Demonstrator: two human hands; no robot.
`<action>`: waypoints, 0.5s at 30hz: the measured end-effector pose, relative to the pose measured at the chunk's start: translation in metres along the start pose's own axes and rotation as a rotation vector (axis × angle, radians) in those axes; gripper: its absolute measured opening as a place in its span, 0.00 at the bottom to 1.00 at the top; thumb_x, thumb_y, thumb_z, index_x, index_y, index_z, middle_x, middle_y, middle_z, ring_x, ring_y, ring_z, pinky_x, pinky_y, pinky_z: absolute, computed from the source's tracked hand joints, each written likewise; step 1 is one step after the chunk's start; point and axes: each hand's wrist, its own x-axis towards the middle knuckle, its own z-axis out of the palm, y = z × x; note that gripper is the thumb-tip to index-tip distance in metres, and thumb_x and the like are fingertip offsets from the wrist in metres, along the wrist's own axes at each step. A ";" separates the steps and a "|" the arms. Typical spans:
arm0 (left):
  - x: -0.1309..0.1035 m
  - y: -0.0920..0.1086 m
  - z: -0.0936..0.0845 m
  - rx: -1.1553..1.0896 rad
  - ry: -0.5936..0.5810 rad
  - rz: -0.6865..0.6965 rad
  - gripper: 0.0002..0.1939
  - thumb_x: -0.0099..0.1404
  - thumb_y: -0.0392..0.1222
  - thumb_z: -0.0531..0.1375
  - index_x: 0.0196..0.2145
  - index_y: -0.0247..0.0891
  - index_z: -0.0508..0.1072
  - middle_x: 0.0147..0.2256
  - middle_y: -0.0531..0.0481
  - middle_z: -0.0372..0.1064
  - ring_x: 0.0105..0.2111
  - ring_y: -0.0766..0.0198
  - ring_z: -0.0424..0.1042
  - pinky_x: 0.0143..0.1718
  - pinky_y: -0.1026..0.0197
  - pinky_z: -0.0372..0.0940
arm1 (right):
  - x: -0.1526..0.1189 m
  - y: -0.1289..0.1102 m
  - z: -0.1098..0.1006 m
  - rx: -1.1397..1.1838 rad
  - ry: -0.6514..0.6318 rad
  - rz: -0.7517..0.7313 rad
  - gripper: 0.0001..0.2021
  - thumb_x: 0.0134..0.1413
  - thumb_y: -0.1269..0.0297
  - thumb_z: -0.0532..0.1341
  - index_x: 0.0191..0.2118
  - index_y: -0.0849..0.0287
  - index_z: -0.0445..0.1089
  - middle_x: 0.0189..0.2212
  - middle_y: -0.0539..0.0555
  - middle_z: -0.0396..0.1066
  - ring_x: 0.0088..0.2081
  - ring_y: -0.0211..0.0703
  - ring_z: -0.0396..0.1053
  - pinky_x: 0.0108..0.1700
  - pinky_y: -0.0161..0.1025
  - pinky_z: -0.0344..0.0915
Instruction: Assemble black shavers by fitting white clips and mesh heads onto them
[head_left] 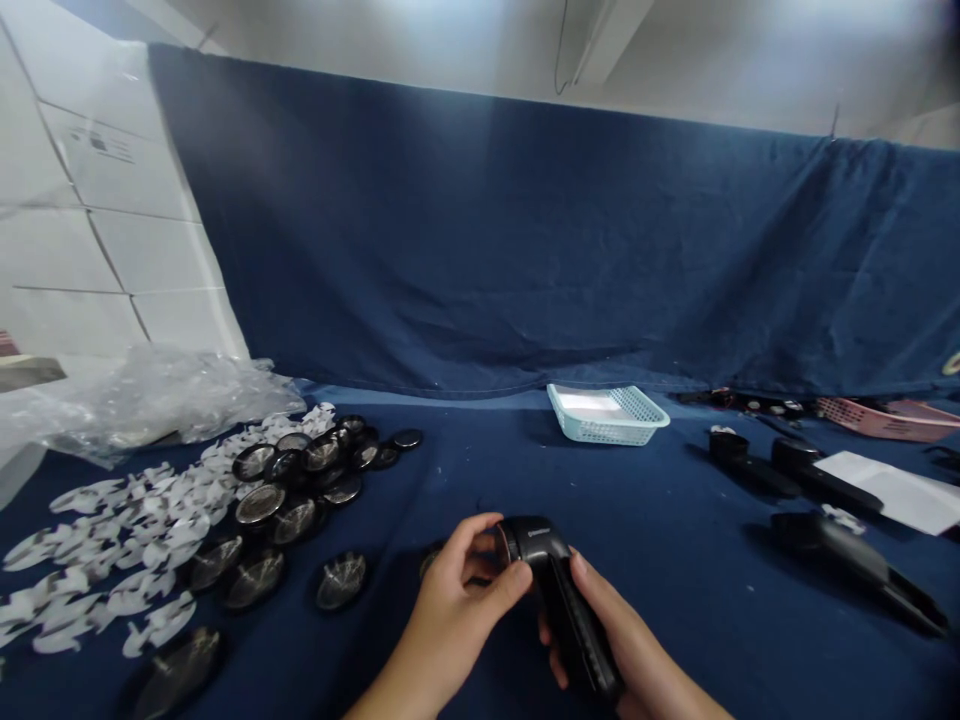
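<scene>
A black handheld device (574,610) with a bent, round head is held between my two hands near the front of the table. My left hand (476,590) curls its thumb and fingers around the ribbed rim of the head, which faces left. Wrapped around the handle from the right is my right hand (615,620), its thumb along the upper side and fingertips showing underneath. The face of the head is hidden by my left hand. Just left of that hand, a round dark piece (430,560) is partly covered. A single round black-rimmed cap (341,580) lies farther left.
Several black-rimmed round caps (260,504) lie piled at left beside many white blade-like pieces (154,520) and clear plastic wrap (150,400). A light blue basket (611,431) stands at the back. Black device bodies (855,550), white paper (892,490) and a pink basket (889,420) are at right.
</scene>
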 end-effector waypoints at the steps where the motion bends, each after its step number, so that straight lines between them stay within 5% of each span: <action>1: -0.002 -0.003 0.002 -0.020 -0.022 -0.008 0.36 0.55 0.54 0.67 0.57 0.41 0.61 0.49 0.40 0.68 0.44 0.52 0.72 0.40 0.55 0.70 | 0.000 -0.001 0.000 0.062 -0.018 0.002 0.25 0.59 0.46 0.57 0.54 0.59 0.64 0.30 0.53 0.76 0.25 0.40 0.72 0.25 0.34 0.68; 5: -0.008 -0.012 0.010 -0.152 -0.185 0.002 0.54 0.50 0.56 0.70 0.65 0.47 0.43 0.57 0.36 0.60 0.51 0.48 0.67 0.44 0.51 0.68 | 0.001 -0.004 -0.002 0.215 -0.070 -0.047 0.25 0.59 0.52 0.60 0.59 0.54 0.60 0.46 0.58 0.76 0.42 0.46 0.75 0.46 0.44 0.68; 10: -0.009 -0.001 0.012 -0.292 -0.346 -0.008 0.43 0.53 0.53 0.69 0.61 0.48 0.54 0.55 0.42 0.65 0.54 0.48 0.66 0.52 0.49 0.62 | 0.001 -0.001 -0.008 0.016 -0.118 -0.261 0.26 0.55 0.59 0.65 0.59 0.45 0.61 0.58 0.53 0.66 0.59 0.48 0.63 0.60 0.46 0.57; 12: -0.010 0.005 0.012 -0.251 -0.333 0.053 0.42 0.51 0.43 0.71 0.59 0.46 0.57 0.53 0.44 0.67 0.55 0.50 0.66 0.55 0.51 0.59 | 0.000 0.001 -0.012 -0.164 -0.124 -0.358 0.26 0.55 0.60 0.65 0.58 0.43 0.61 0.59 0.52 0.64 0.61 0.49 0.59 0.62 0.46 0.55; 15: -0.015 0.008 0.010 -0.003 -0.162 0.128 0.37 0.55 0.34 0.65 0.60 0.44 0.56 0.51 0.43 0.69 0.52 0.52 0.68 0.52 0.53 0.63 | -0.003 0.005 -0.016 -0.428 -0.103 -0.468 0.24 0.55 0.61 0.65 0.57 0.44 0.63 0.59 0.53 0.64 0.62 0.48 0.58 0.63 0.44 0.52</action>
